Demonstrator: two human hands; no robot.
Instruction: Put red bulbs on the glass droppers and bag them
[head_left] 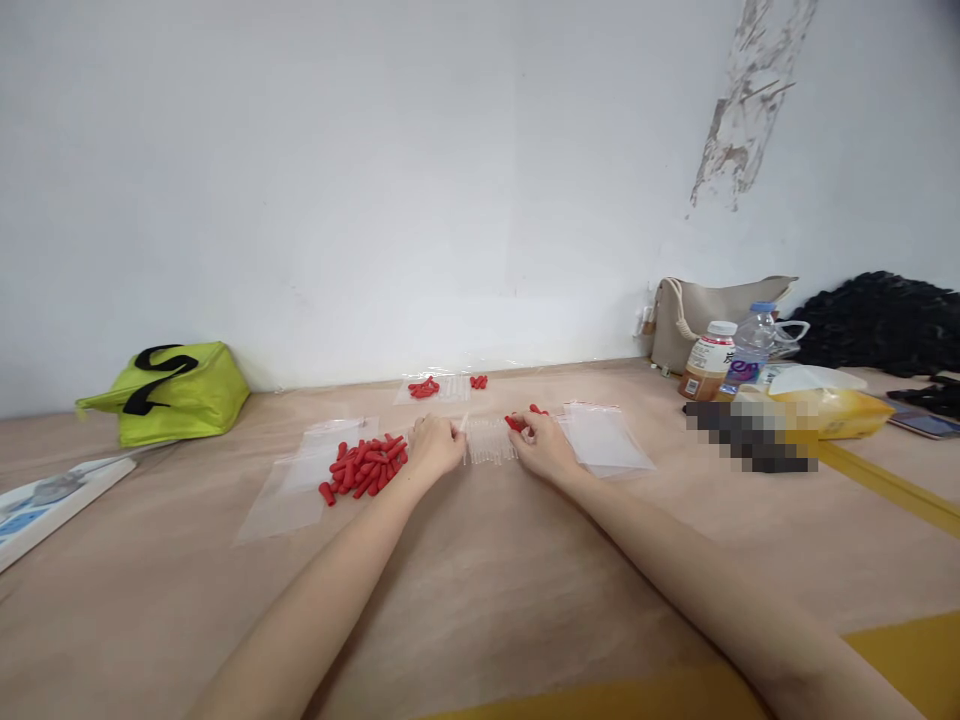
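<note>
My left hand (439, 447) is closed, thumb and forefinger pinched on a thin clear tube (465, 428) that looks like a dropper pipette. A small red rubber bulb (514, 422) is between the fingertips of my right hand (546, 448), which is closed too. Between both hands lies a row of clear thin tubes (491, 443) on the table. Left of my left hand, a heap of red rubber bulbs (367, 468) rests on clear plastic bags (281, 495). Another red bulb (538, 409) shows just behind my right hand.
Behind, a clear bag (454, 390) lies near two small groups of red bulbs. Flat plastic bags (611, 440) are at right. A lime-green pouch (180, 395) stands left. Bottles (709, 362), a beige bag (720, 300) and a yellow tissue pack (840, 405) stand right.
</note>
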